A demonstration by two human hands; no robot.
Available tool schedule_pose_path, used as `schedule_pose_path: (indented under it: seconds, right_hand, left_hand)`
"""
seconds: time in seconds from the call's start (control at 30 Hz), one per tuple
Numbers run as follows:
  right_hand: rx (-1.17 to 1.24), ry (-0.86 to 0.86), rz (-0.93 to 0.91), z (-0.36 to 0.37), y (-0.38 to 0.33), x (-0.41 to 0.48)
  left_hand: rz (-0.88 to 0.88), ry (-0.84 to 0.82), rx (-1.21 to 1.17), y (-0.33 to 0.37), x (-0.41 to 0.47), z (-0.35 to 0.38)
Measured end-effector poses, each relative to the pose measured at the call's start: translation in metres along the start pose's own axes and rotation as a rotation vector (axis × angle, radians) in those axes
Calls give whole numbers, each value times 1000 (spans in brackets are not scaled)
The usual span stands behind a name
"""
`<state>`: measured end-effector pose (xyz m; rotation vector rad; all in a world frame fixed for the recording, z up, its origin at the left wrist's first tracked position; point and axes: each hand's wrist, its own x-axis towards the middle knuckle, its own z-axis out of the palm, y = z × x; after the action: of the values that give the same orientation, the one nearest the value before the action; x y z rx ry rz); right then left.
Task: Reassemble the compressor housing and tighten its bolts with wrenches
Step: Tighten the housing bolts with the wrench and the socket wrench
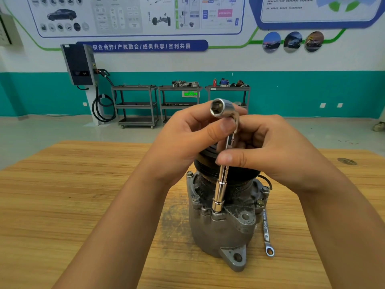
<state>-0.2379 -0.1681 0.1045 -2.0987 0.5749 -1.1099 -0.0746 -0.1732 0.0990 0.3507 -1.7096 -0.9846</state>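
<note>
Under both hands, on wooden table: compressor housing, upright, pulley end up. L-type socket wrench seated on a bolt at housing's near rim, shaft tilted up into hands. 4 other bolt heads round flange. Wide stretch of tabletop L of left forearm, less R of right one; far table edge beyond knuckles. Left hand clenched round wrench's top bend, thumb under open socket end. Right hand pinching shaft just below. Ring spanner flat under right wrist, just beside housing.

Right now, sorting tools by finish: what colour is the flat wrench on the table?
The flat wrench is shiny silver; the head view shows it.
</note>
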Motion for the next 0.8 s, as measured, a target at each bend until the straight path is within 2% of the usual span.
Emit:
schedule_pose_path:
  seconds: [0.2, 0.43, 0.8]
  right_hand:
    - [85, -97, 32, -5, -2, -3]
    - [95, -42, 39, -2, -1, -2]
    - [-28, -12, -19, 2, 0, 1]
  left_hand:
    - [-15, -19, 14, -2, 0, 0]
    - [-4, -27, -3, -2, 1, -2]
    - [16, -28, 45, -2, 0, -2]
